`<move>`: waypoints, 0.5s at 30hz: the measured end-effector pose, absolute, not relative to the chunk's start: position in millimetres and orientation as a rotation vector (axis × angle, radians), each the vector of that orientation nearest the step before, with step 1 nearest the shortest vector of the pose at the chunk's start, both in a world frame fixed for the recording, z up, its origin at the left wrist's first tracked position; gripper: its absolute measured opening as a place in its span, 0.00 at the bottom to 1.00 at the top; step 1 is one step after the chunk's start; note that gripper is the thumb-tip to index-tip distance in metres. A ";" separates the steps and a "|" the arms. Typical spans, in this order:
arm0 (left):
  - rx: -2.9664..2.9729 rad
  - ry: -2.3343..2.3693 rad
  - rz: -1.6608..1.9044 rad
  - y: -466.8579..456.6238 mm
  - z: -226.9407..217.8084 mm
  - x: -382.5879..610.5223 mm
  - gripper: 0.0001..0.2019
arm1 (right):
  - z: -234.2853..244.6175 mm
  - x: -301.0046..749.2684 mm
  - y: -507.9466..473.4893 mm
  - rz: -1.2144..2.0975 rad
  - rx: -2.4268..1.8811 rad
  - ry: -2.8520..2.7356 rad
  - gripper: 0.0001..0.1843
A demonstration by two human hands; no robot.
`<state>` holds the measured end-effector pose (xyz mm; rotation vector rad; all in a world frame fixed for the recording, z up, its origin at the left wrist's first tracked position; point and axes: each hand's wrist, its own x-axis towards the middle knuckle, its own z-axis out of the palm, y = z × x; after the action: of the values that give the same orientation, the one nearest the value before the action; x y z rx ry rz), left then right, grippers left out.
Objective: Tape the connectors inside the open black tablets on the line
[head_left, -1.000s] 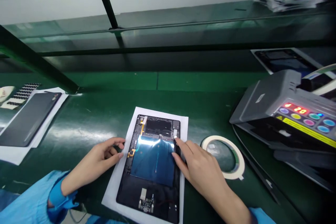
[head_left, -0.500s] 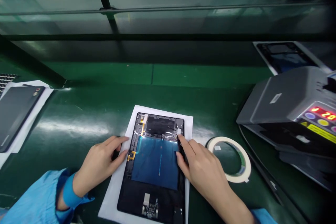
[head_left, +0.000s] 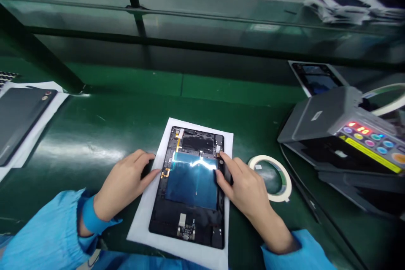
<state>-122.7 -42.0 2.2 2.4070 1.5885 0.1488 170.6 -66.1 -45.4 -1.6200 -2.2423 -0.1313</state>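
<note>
An opened tablet lies on a white sheet, its inside facing up. It shows a blue battery, orange flex cables and a small circuit board near the bottom. My left hand is at the sheet's left edge, thumb and forefinger apart, holding nothing; its thumb tip overlaps the sheet. Over the tablet's right edge lies my right hand, its forefinger at the upper right parts and its thumb by the battery's side. These fingers are apart too. A blue band circles my left wrist.
Right of the tablet lies a roll of cream tape. A grey machine with a lit panel stands farther right, another tablet behind it. At left, a dark tablet rests on white sheets. Wrapped items are stacked on the glass shelf.
The camera view has shifted and tilted, showing more of the machine's panel and a blue sleeve at the top right. Both hands keep nearly the same place at the tablet.
</note>
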 end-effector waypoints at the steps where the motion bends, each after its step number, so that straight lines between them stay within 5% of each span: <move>1: 2.448 1.582 0.096 -44.1 2.8 -120.2 0.13 | -45.9 170.5 -66.5 -0.126 -1.619 -2.244 0.20; 7: 2.488 1.586 -0.248 -53.0 7.1 -97.5 0.11 | -49.5 170.2 -68.5 -0.171 -1.591 -2.248 0.21; 15: 2.408 1.858 -0.137 -42.0 19.9 -149.2 0.11 | -45.8 168.4 -66.5 -0.088 -1.469 -2.222 0.20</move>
<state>-149.2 -42.0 19.9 2.4078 1.8580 -0.1367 168.4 -66.5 -45.8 -1.4690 -2.2217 -0.0883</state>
